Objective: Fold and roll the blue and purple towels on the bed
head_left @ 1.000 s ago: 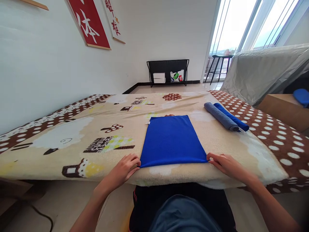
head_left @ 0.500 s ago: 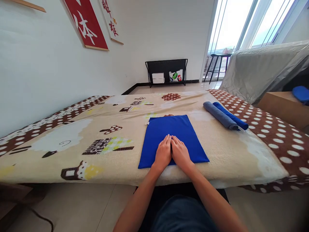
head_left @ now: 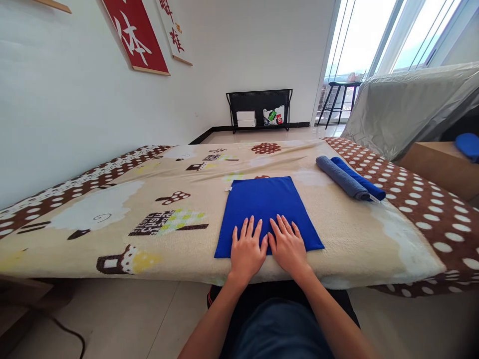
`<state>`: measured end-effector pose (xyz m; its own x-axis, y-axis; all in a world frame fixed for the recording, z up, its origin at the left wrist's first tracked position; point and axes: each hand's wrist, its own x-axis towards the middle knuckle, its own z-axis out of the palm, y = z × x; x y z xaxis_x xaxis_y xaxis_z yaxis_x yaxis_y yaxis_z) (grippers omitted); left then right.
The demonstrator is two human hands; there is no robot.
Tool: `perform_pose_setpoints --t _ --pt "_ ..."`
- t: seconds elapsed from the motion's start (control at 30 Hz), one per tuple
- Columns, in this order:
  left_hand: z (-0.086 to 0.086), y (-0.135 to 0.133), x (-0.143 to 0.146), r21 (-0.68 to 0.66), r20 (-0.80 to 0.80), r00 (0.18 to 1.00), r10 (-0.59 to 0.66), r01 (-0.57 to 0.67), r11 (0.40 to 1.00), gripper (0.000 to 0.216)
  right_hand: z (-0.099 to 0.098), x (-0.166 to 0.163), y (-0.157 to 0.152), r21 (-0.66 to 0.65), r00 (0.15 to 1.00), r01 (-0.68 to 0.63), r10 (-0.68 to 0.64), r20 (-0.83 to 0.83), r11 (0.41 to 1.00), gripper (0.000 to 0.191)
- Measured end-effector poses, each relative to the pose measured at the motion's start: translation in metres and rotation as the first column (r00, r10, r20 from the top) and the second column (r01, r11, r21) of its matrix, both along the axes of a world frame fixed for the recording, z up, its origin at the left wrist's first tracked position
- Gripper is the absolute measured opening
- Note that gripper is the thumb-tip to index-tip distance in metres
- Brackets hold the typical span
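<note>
Our left hand and right hand, pressed together a moment ago, have parted slightly and lie palms down, fingers spread, on the near part of the blue cloth. It rests flat on the blanket, so we seem to be smoothing it.

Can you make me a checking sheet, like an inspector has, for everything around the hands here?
Surface: cream patterned blanket with brown, white-dotted borders; some wrinkles towards the far side.
Job's things: blue cloth spread out, white tag at its far left corner.
Clutter: grey-blue roll and blue roll side by side, right of the cloth.
Left hand: palm down on the cloth's near part, fingers spread.
Right hand: beside it, also palm down, fingers spread.
Cables: dark cord on the floor, lower left.
Surroundings: black rack, stool, wall hangings, silvery cover.
</note>
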<state>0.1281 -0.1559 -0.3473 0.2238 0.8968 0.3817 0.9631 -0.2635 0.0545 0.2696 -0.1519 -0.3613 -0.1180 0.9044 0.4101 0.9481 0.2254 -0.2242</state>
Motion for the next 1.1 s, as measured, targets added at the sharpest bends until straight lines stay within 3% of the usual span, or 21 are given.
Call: perform_pose_setpoints --t 0.17,0.47,0.63,0.77,0.87,0.97,1.1 --pt "-0.004 -0.015 -0.024 0.026 -0.004 1.000 0.029 -0.029 0.999 0.058 -0.006 0.026 -0.016 0.075 0.998 0.043 -0.046 0.040 0.996 0.055" --pt "-0.019 -0.044 -0.079 0.041 0.055 0.998 0.008 -0.010 0.999 0.061 -0.034 0.074 -0.044 0.190 0.992 0.107 -0.118 0.051 0.976 0.056" --pt "0.003 -0.049 -0.099 -0.083 0.116 0.992 -0.052 0.062 0.995 0.049 -0.018 0.089 -0.045 0.136 0.993 0.086 -0.096 0.070 0.987 0.047" --pt "0.036 -0.017 -0.086 -0.059 0.166 0.977 -0.133 0.144 0.988 0.038 0.016 0.070 -0.005 0.059 0.998 -0.027 0.024 0.059 0.998 0.047" --pt "0.047 0.032 -0.061 -0.165 0.192 0.935 -0.297 0.329 0.930 0.047 0.033 0.042 0.044 -0.181 0.973 -0.216 0.227 0.040 0.959 0.054" --pt "0.040 0.084 -0.035 -0.341 0.096 0.930 -0.354 0.365 0.867 0.060 0.035 0.016 0.089 -0.362 0.963 -0.242 0.268 0.023 0.900 0.061" --pt "0.023 0.134 -0.018 -0.416 0.044 0.926 -0.376 0.359 0.835 0.063 0.028 0.005 0.128 -0.408 0.967 -0.223 0.253 0.021 0.885 0.061"
